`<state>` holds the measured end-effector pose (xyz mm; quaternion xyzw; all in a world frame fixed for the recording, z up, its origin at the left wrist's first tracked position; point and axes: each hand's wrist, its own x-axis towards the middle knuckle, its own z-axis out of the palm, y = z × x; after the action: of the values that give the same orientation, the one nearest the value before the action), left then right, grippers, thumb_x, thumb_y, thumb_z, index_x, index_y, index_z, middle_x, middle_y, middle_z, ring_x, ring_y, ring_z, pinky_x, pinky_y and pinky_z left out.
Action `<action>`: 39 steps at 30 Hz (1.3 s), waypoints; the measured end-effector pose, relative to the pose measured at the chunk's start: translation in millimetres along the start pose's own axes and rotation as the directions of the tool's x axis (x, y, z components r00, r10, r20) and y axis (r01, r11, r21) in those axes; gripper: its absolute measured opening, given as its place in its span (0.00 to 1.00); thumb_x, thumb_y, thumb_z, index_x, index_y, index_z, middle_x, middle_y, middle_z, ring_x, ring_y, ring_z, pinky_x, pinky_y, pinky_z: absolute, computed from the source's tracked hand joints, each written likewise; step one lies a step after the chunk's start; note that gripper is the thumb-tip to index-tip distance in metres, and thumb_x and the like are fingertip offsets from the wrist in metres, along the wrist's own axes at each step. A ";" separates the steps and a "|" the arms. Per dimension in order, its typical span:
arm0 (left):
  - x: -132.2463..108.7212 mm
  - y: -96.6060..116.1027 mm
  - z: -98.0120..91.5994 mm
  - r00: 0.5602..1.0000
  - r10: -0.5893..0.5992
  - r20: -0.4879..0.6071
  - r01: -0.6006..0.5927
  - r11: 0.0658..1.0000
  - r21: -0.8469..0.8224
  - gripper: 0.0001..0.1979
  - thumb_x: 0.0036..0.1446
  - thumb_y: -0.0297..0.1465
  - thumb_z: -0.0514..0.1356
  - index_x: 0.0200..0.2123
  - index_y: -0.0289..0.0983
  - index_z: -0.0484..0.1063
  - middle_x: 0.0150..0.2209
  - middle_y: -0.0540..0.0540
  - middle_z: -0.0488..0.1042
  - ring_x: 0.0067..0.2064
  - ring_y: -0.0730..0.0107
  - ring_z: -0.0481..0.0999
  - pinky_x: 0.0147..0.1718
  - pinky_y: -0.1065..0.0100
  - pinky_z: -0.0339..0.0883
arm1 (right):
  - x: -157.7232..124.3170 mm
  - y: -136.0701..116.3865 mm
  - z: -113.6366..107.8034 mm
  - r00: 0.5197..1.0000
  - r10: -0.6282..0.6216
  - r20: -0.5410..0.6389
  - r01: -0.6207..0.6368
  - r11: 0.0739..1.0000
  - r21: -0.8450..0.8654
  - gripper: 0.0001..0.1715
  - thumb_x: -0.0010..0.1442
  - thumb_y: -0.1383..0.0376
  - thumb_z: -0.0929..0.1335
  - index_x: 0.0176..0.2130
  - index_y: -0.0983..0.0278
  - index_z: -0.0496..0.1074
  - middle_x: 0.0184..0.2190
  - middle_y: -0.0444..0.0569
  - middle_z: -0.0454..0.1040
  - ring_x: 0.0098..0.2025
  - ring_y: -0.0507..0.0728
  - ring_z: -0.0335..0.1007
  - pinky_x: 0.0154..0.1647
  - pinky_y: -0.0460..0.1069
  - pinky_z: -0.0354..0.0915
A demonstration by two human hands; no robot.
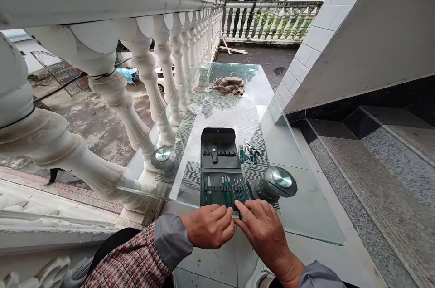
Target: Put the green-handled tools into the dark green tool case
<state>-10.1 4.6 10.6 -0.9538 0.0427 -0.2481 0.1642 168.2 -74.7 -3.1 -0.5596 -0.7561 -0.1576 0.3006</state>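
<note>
Head view: beside the white stone balustrade (112, 93), a slick glass surface (288, 152) carries an open black leather case (219, 147), with a chrome-capped metal cylinder (274, 183) near its right side. If I bear down on the near glass edge, the sheet could shift. A slim green-handled tool (226, 192) could also slip from its slot and skate across the smooth glass. My left grip (209, 226) and right grip (263, 233) curve closed at the case's lower edge; I cannot tell whether either holds a tool. Small green-handled clippers (248, 154) lie loose just beside the case.
</note>
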 end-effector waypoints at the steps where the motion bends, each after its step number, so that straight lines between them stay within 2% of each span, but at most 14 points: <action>1: -0.7 0.3 0.4 1.000 -0.002 0.003 0.002 1.000 -0.002 0.10 0.60 0.26 0.51 0.35 0.30 0.71 0.39 0.35 0.76 0.38 0.62 0.76 0.32 0.65 0.72 | -0.4 0.8 -0.9 1.000 0.014 0.000 -0.014 1.000 0.005 0.16 0.60 0.62 0.64 0.46 0.66 0.71 0.33 0.52 0.69 0.39 0.57 0.62 0.42 0.53 0.60; 3: -2.0 0.7 1.2 1.000 -0.005 0.014 0.005 1.000 0.002 0.10 0.61 0.27 0.51 0.36 0.30 0.71 0.40 0.35 0.76 0.38 0.63 0.76 0.33 0.65 0.72 | -2.3 2.0 -2.8 1.000 0.025 -0.010 -0.025 0.999 0.023 0.16 0.60 0.61 0.65 0.45 0.66 0.71 0.34 0.53 0.70 0.41 0.58 0.63 0.43 0.54 0.60; 7: -2.8 0.7 1.9 1.000 -0.009 0.012 0.009 1.000 0.012 0.11 0.62 0.28 0.51 0.37 0.30 0.71 0.40 0.36 0.76 0.38 0.63 0.76 0.34 0.64 0.72 | -7.5 0.8 -3.4 0.999 -0.006 -0.038 0.008 0.999 0.054 0.12 0.60 0.63 0.65 0.41 0.66 0.72 0.36 0.53 0.71 0.43 0.59 0.62 0.46 0.55 0.58; 14: -1.5 -0.6 1.9 1.000 -0.013 0.007 0.013 1.000 -0.001 0.11 0.61 0.27 0.50 0.33 0.31 0.71 0.39 0.36 0.76 0.37 0.64 0.76 0.34 0.65 0.73 | -6.4 -4.4 2.5 0.999 -0.027 0.019 0.027 1.000 0.006 0.16 0.62 0.65 0.61 0.47 0.66 0.70 0.43 0.53 0.72 0.49 0.60 0.61 0.53 0.57 0.54; 20: -3.0 -0.8 3.0 1.000 0.002 -0.016 -0.002 1.000 -0.019 0.10 0.59 0.26 0.51 0.33 0.30 0.71 0.39 0.35 0.76 0.38 0.62 0.76 0.35 0.65 0.72 | -0.1 -3.2 3.6 0.997 -0.015 0.072 0.018 0.999 -0.046 0.19 0.60 0.67 0.60 0.49 0.68 0.69 0.45 0.55 0.71 0.50 0.60 0.59 0.53 0.57 0.54; 26: -2.9 -0.1 4.2 1.000 0.004 -0.021 -0.004 1.000 -0.022 0.10 0.58 0.26 0.51 0.32 0.31 0.71 0.39 0.35 0.76 0.38 0.63 0.76 0.34 0.66 0.72 | 1.4 -5.3 6.3 0.997 0.015 0.076 -0.009 0.997 -0.077 0.19 0.60 0.68 0.60 0.49 0.67 0.70 0.45 0.55 0.71 0.50 0.61 0.59 0.52 0.58 0.54; 30: -4.3 0.2 6.9 0.999 -0.006 -0.039 0.005 1.000 -0.011 0.09 0.58 0.27 0.54 0.32 0.30 0.72 0.38 0.36 0.76 0.38 0.63 0.76 0.34 0.66 0.72 | -1.8 -0.4 4.3 0.997 0.036 0.075 -0.033 0.998 -0.047 0.19 0.61 0.67 0.60 0.50 0.66 0.69 0.46 0.54 0.70 0.50 0.61 0.59 0.52 0.58 0.55; 35: -6.0 -0.4 7.1 0.999 0.000 -0.051 0.000 1.000 0.001 0.09 0.60 0.29 0.55 0.33 0.31 0.72 0.37 0.38 0.76 0.37 0.65 0.76 0.35 0.66 0.72 | -7.0 12.4 -2.4 0.991 0.134 0.016 -0.134 0.990 0.050 0.19 0.61 0.67 0.61 0.51 0.66 0.67 0.46 0.55 0.69 0.51 0.60 0.60 0.51 0.57 0.58; 39: -5.9 -1.0 5.6 0.999 0.006 -0.051 -0.007 1.000 -0.010 0.09 0.60 0.29 0.54 0.33 0.31 0.72 0.38 0.39 0.76 0.37 0.66 0.76 0.35 0.67 0.72 | -10.3 13.3 -3.7 0.990 0.139 0.003 -0.139 0.984 0.114 0.16 0.61 0.68 0.61 0.48 0.65 0.68 0.44 0.54 0.69 0.50 0.59 0.61 0.51 0.57 0.59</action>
<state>-12.5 8.0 3.6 -0.9477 0.0512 -0.2717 0.1593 183.7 -80.2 -8.0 -0.5927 -0.7222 -0.0943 0.3439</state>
